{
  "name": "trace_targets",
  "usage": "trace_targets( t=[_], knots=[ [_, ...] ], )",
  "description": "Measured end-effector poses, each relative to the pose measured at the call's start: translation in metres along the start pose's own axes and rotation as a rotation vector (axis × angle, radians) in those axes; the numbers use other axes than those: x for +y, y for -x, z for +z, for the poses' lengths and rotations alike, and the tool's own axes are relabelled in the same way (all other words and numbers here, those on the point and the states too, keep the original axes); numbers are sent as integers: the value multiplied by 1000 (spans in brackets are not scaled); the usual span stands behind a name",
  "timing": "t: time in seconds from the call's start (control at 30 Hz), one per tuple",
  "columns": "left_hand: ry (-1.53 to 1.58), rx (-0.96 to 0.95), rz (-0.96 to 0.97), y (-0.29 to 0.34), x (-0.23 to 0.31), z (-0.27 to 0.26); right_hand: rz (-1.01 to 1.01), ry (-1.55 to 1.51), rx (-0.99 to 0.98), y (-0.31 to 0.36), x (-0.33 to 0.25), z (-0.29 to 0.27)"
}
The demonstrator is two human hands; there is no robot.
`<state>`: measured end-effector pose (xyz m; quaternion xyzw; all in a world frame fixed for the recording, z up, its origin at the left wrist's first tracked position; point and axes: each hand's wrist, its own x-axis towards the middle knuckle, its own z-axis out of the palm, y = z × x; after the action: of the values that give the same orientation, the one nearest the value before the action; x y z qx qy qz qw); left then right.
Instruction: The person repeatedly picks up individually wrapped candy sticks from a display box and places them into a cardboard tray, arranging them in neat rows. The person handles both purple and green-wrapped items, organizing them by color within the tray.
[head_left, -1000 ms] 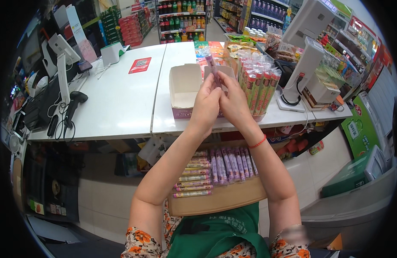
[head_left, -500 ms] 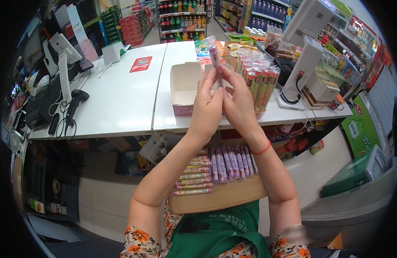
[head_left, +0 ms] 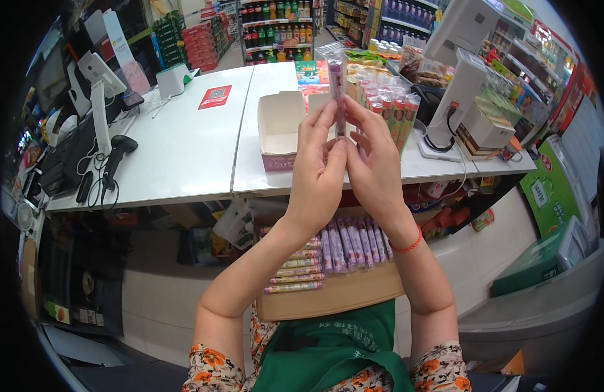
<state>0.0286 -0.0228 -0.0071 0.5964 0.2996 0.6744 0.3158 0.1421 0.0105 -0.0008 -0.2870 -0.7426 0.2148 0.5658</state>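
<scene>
In the head view, I am reaching both bare arms forward over the edge of a white counter (head_left: 184,144), elbows bending outward and forearms slanting inward until my hands are meeting. My left hand (head_left: 318,160) and right hand (head_left: 374,157) are coming together around one wrapped purple tube (head_left: 336,81), pinching it from either side. The tube is standing nearly upright between my fingers, its upper part and clear wrapper end rising above them. My fingers are pointing away from me, and my thumbs are lying close together near the tube's lower end. My right wrist is wearing a red bracelet (head_left: 412,243).

Beyond my left hand, an open box (head_left: 279,162) with a white inside and purple front is sitting on the counter. Beyond my right hand, a cluster of green-and-red tubes (head_left: 400,124) is standing upright in clear wrapping. Below my wrists, in front of my green apron (head_left: 341,333), a brown cardboard tray (head_left: 335,302) is holding a row of purple tubes (head_left: 354,245) lying side by side; to their left, yellowish tubes (head_left: 295,277) are lying crosswise, partly hidden by my left forearm.
</scene>
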Motion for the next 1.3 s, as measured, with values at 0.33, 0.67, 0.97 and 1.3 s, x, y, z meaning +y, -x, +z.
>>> trace_targets(
  t=[0.33,0.67,0.97,1.3],
  knots=[
    [-24,-56,37,25,3,10,-37,34,90,29,-13,-19],
    [40,-152,-39,54,9,26,34,35,144,67,-19,-41],
    [20,-187,-144,79,3,38,32,101,172,98,-9,-56],
    [-3,-241,-220,107,-20,48,199,79,160,135,8,-64]
  ],
)
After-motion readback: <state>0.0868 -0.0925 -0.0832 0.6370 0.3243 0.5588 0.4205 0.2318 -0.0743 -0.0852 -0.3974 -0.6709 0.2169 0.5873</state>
